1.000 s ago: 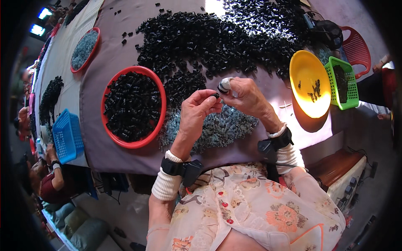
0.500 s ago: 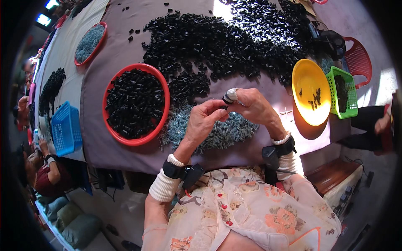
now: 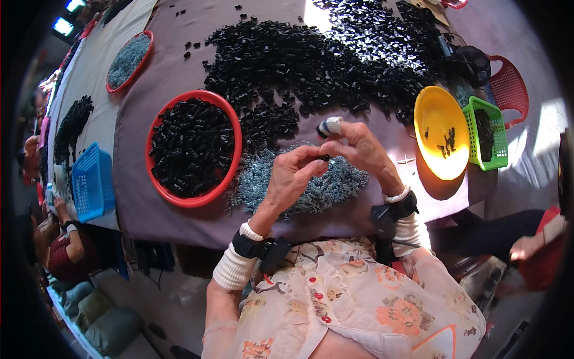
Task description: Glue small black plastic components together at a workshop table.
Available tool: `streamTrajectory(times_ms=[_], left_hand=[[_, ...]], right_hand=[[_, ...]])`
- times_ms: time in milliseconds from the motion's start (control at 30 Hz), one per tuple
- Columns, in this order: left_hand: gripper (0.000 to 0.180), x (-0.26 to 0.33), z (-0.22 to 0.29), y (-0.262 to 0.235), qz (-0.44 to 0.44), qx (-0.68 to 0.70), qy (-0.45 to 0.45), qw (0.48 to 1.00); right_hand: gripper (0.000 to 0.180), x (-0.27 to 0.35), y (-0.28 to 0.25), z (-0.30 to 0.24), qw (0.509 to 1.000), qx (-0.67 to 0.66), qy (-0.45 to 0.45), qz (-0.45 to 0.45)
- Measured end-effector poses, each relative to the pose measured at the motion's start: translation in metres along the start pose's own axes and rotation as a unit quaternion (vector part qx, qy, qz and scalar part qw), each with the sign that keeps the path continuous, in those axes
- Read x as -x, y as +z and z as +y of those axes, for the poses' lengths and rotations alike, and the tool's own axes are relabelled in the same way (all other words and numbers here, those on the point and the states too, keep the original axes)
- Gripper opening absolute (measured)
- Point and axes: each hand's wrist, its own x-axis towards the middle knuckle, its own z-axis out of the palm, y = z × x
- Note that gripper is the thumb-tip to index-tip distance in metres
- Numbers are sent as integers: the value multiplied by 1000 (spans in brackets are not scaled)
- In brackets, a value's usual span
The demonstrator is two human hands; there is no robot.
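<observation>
Head view: left hand (image 3: 293, 176) and right hand (image 3: 359, 149) close together, fingertips of both pinching one small black part (image 3: 323, 158), held above grey pile (image 3: 311, 185) on tabletop (image 3: 179, 60), red bowl (image 3: 194, 146) of black parts at left, yellow bowl (image 3: 439, 131) at right

Just the one view here, a fisheye cam on my head looking steeply down over the table (image 3: 179, 72) from close up. My forearms come in from the bottom edge, and straight edges bend toward the dark rim.
</observation>
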Motion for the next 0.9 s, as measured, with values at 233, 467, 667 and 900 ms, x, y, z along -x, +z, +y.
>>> streamTrajectory(times_ms=[233,467,667,900], left_hand=[[20,-3,-1,-22,78,125,2,989],[21,-2,10,-32,126,108,-6,986],[20,-12,5,-31,140,144,-11,980],[20,-25,7,-18,123,159,-1,980]], right_hand=[[14,-53,10,44,973,192,-100,81],[7,-79,32,59,898,410,-147,59],[8,-60,18,53,925,360,-121,33],[12,-31,1,8,938,290,-183,41]])
